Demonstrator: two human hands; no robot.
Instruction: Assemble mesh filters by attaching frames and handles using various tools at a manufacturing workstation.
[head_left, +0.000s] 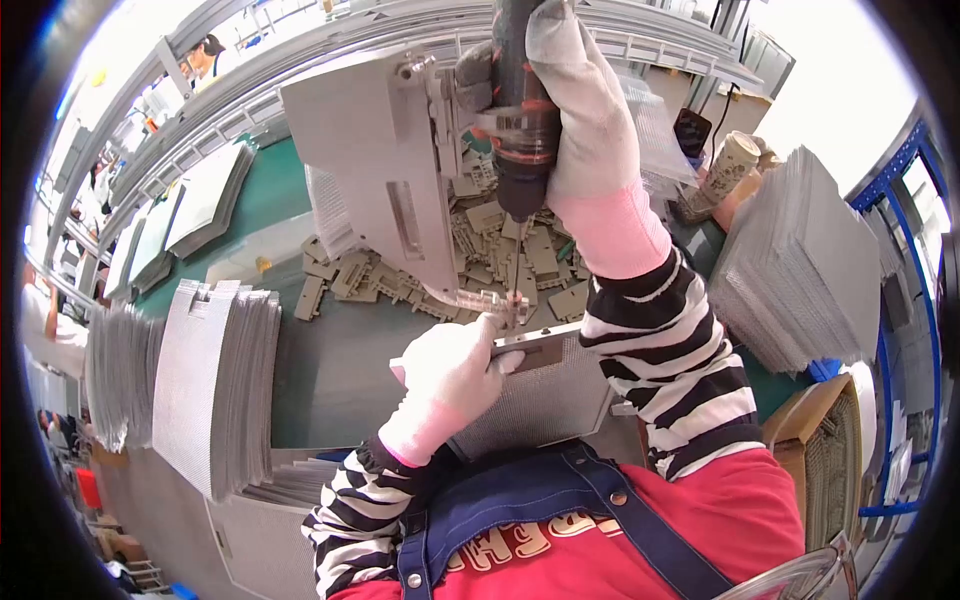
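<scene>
My gloved right hand [590, 115] is gripping a dark electric screwdriver [525, 130], its fingers closing around the upright body, while its slim bit [517, 260] is pointing down beside my left fingertips. My gloved left hand [450, 365] is pinching the upper edge of a grey mesh-faced panel [545, 400], which is standing tilted before my apron [500, 490]. Beige plastic parts [365, 280] are lying scattered beyond on the green-topped bench [335, 400]. I cannot tell whether the bit is touching anything.
</scene>
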